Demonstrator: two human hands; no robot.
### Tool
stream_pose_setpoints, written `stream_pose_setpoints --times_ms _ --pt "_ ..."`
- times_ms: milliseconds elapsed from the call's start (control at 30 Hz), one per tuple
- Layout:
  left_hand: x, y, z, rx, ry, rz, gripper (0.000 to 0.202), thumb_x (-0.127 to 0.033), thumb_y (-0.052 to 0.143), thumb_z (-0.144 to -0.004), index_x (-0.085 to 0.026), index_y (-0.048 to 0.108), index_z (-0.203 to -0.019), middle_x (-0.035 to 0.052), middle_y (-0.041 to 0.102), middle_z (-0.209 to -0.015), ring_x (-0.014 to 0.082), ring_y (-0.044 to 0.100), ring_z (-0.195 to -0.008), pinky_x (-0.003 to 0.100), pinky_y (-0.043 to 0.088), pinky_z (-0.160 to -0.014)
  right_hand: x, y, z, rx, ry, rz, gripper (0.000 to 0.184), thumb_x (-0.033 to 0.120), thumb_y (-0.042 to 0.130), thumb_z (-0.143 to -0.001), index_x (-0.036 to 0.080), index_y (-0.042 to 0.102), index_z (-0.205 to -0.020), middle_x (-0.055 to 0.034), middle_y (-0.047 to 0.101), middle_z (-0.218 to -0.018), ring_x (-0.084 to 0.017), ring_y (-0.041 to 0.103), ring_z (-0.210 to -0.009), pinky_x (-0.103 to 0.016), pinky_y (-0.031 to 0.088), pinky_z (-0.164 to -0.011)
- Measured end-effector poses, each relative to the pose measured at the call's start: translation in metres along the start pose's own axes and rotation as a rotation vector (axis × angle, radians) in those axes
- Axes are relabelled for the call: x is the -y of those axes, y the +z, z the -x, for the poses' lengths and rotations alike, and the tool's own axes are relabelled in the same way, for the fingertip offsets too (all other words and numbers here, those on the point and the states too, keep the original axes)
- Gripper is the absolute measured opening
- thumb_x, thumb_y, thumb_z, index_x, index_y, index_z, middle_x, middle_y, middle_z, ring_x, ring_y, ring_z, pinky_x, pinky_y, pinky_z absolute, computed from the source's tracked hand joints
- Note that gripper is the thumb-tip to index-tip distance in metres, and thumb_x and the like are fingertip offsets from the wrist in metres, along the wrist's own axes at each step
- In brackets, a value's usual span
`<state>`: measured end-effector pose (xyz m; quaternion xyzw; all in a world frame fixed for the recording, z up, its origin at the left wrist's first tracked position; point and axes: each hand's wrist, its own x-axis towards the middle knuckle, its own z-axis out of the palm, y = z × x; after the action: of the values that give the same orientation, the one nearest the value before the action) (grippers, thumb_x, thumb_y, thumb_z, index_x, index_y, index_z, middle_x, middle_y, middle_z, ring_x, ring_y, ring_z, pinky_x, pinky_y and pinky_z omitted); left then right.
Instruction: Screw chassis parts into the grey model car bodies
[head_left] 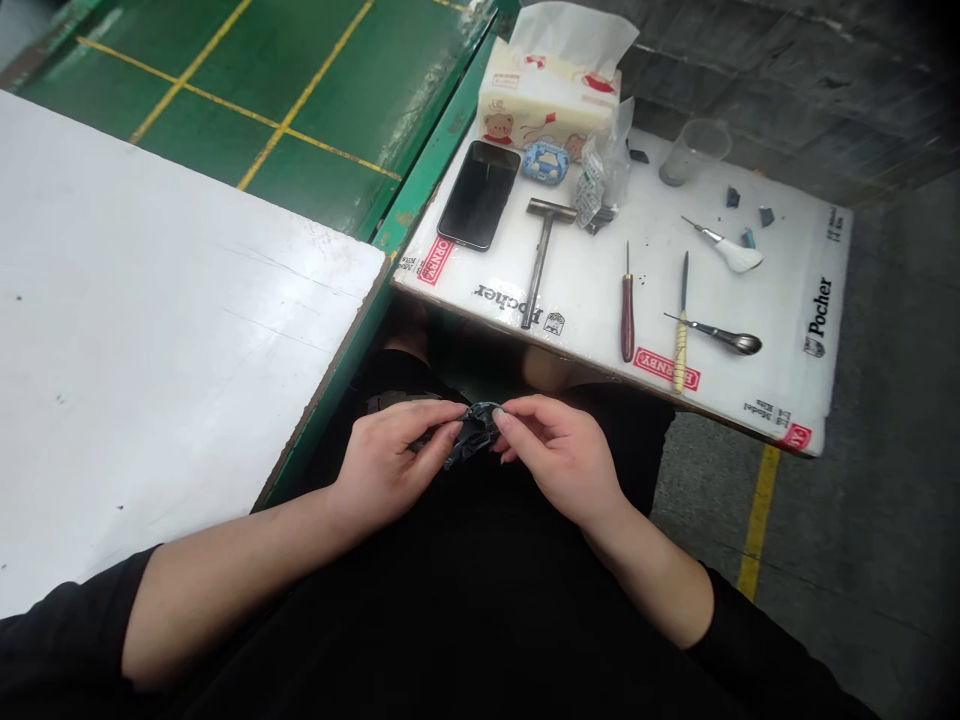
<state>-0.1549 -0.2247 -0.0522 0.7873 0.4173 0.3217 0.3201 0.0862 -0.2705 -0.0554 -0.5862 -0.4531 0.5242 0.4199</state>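
Between my fingertips, above my lap, is a small dark plastic part (474, 436) with a curved, glossy rim. Thumb and fingers of my left hand (394, 450) pinch its left end. At its right upper edge, my right hand (559, 450) closes on it with thumb and forefinger. Part of the piece is hidden behind my fingers, and its exact kind cannot be made out. Both hands are in front of the small table's near edge, apart from the tools on it.
On the white-covered table (795, 300) lie a phone (480, 195), a T-shaped metal tool (541, 262), a red-handled awl (627, 310), a yellow-handled file (681, 350) and other pointed tools. Behind them stand a tissue pack (551, 95) and a clear cup (694, 152). A white board (165, 330) is at left.
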Motion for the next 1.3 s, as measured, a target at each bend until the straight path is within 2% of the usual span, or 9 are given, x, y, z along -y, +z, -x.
stream_pose_setpoints --times_ms 133,300,433,633,833,1067,1167,1233,1300 --pt "-0.004 0.0 0.001 -0.016 -0.043 0.012 0.017 -0.025 0.079 -0.109 -0.023 0.09 -0.122 0.0043 0.093 -0.118 0.0219 0.091 -0.108 0.03 0.07 -0.104 -0.002 0.002 0.002 -0.052 -0.048 0.042 0.023 0.044 0.086 -0.106 0.021 0.088 -0.107 -0.0061 0.088 -0.092 -0.021 0.085 -0.072 -0.031 0.074 -0.068" --pt "-0.004 0.0 0.001 -0.006 -0.05 -0.019 0.019 -0.026 0.076 -0.111 -0.021 0.089 -0.124 0.005 0.094 -0.117 0.0215 0.091 -0.104 0.028 0.07 -0.099 -0.004 0.005 0.0 -0.04 -0.007 -0.102 0.023 0.044 0.09 -0.102 0.021 0.088 -0.103 -0.0044 0.086 -0.083 -0.021 0.086 -0.071 -0.029 0.075 -0.068" --pt "-0.006 -0.003 0.0 0.017 -0.103 0.012 0.019 -0.028 0.074 -0.112 -0.021 0.089 -0.122 0.0052 0.093 -0.116 0.0212 0.091 -0.102 0.027 0.069 -0.094 -0.005 0.006 -0.003 -0.032 0.014 -0.172 0.024 0.044 0.093 -0.1 0.02 0.088 -0.103 -0.0041 0.087 -0.084 -0.021 0.086 -0.072 -0.03 0.076 -0.069" --pt "-0.007 -0.006 -0.003 0.006 -0.159 0.028 0.02 -0.03 0.073 -0.113 -0.022 0.09 -0.119 0.0046 0.094 -0.113 0.0207 0.09 -0.097 0.029 0.069 -0.092 -0.005 0.004 -0.003 -0.013 -0.037 -0.08 0.017 0.04 0.091 -0.102 0.023 0.09 -0.104 -0.004 0.088 -0.09 -0.019 0.087 -0.074 -0.028 0.075 -0.071" --pt "-0.004 -0.006 -0.002 0.008 -0.073 -0.025 0.019 -0.023 0.078 -0.106 -0.021 0.089 -0.121 0.0042 0.094 -0.114 0.0214 0.091 -0.098 0.028 0.07 -0.091 -0.003 0.003 -0.002 -0.027 -0.031 -0.082 0.017 0.041 0.09 -0.103 0.023 0.09 -0.103 -0.0033 0.088 -0.09 -0.019 0.087 -0.074 -0.027 0.073 -0.071" --pt "-0.005 -0.002 -0.001 -0.065 0.064 0.026 0.022 -0.013 0.077 -0.106 -0.023 0.087 -0.122 0.0041 0.093 -0.118 0.0213 0.089 -0.11 0.033 0.07 -0.106 -0.006 0.004 -0.002 -0.058 -0.002 -0.073 0.025 0.046 0.09 -0.102 0.022 0.088 -0.103 -0.0048 0.088 -0.087 -0.022 0.087 -0.073 -0.031 0.075 -0.07" --pt "-0.006 -0.005 -0.001 -0.075 -0.04 0.102 0.02 -0.017 0.078 -0.107 -0.024 0.088 -0.122 0.0051 0.092 -0.12 0.0221 0.088 -0.112 0.035 0.07 -0.106 -0.003 -0.003 -0.003 -0.108 -0.002 -0.071 0.028 0.05 0.091 -0.1 0.022 0.087 -0.102 -0.005 0.087 -0.085 -0.023 0.086 -0.071 -0.034 0.075 -0.068" --pt "-0.006 -0.007 -0.002 -0.084 -0.232 0.21 0.016 -0.026 0.08 -0.108 -0.025 0.088 -0.121 0.0062 0.092 -0.117 0.0221 0.088 -0.104 0.035 0.072 -0.099 0.001 -0.016 -0.006 -0.212 -0.042 -0.024 0.029 0.051 0.091 -0.1 0.022 0.087 -0.102 -0.0044 0.086 -0.081 -0.024 0.085 -0.069 -0.035 0.074 -0.066" --pt "-0.004 -0.008 -0.006 -0.088 -0.469 0.401 0.021 -0.038 0.085 -0.106 -0.022 0.087 -0.119 0.0072 0.091 -0.105 0.0217 0.087 -0.091 0.033 0.073 -0.088 0.007 -0.034 -0.013 -0.378 -0.125 0.062 0.028 0.051 0.09 -0.101 0.023 0.087 -0.104 -0.004 0.085 -0.081 -0.024 0.084 -0.069 -0.036 0.073 -0.067"
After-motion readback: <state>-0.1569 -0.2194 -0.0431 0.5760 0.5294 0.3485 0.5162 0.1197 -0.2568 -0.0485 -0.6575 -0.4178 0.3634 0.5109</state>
